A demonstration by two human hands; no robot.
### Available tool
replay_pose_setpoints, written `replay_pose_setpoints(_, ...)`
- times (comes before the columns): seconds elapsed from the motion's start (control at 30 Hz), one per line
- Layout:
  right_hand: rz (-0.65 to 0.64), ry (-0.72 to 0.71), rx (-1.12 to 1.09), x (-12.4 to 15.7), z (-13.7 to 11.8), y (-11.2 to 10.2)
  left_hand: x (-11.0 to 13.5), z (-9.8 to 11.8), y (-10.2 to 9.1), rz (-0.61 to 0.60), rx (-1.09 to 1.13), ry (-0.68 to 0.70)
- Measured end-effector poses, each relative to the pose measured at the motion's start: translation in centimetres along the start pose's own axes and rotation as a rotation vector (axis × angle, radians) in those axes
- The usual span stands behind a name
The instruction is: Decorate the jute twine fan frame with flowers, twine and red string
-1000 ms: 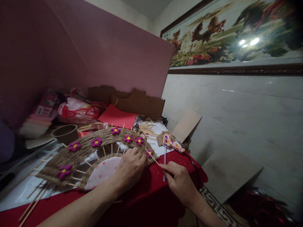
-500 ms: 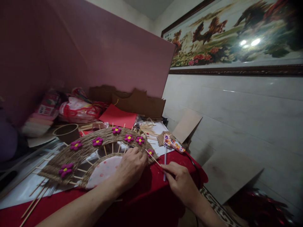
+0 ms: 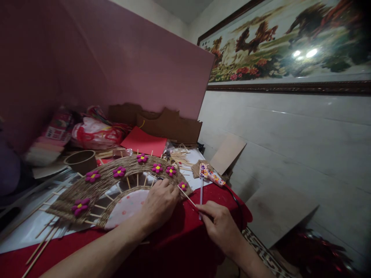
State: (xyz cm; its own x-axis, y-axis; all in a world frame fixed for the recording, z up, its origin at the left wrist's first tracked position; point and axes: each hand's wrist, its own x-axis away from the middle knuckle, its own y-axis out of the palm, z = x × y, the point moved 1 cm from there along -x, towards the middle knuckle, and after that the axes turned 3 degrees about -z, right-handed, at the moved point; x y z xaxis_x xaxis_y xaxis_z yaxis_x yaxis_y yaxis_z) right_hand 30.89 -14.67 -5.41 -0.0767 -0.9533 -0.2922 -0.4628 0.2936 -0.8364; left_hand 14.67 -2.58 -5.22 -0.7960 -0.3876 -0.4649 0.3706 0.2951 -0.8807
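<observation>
A fan-shaped twine piece [image 3: 106, 179] on thin wooden sticks lies on the table, with purple clay flowers [image 3: 119, 172] on its band. A dotted white cloth panel [image 3: 127, 208] fills its inner curve. My left hand [image 3: 160, 202] is closed over the right end of the fan, its fingertips hidden. Between thumb and fingers, my right hand [image 3: 220, 224] pinches a thin wooden stick [image 3: 188, 197]. The far tip of that stick meets the lower edge of the rightmost flower [image 3: 182, 186].
A flower-patterned glue gun [image 3: 211, 174] with a clear glue stick [image 3: 201, 197] lies right of the fan, its cord trailing off the red cloth [image 3: 232, 204]. Behind are a cardboard ring [image 3: 81, 160], red paper [image 3: 145, 141], scissors [image 3: 171, 159] and plastic bags [image 3: 97, 133].
Both hands keep nearly the same place and hold. The stick's tip sits slightly lower and more to the left, and the whole view has shifted a little.
</observation>
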Motion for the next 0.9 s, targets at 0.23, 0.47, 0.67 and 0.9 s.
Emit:
replay_pose_setpoints(0.23, 0.03, -0.011, -0.019, 0.3, 0.0, 0.1, 0.0, 0.0, -0.1, -0.005, -0.001, 0.004)
replay_pose_setpoints(0.47, 0.04, -0.011, -0.023, 0.9, 0.1, 0.2, 0.1, 0.0, -0.1, 0.049, 0.024, 0.012)
replay_pose_setpoints(0.67, 0.029, -0.011, -0.029, 1.3, 0.2, 0.2, 0.0, -0.4, 0.0, 0.152, 0.076, -0.06)
replay_pose_setpoints(0.9, 0.036, -0.005, -0.043, 1.6, 0.1, 0.1, -0.1, -0.6, 0.1, 0.176, 0.106, -0.126)
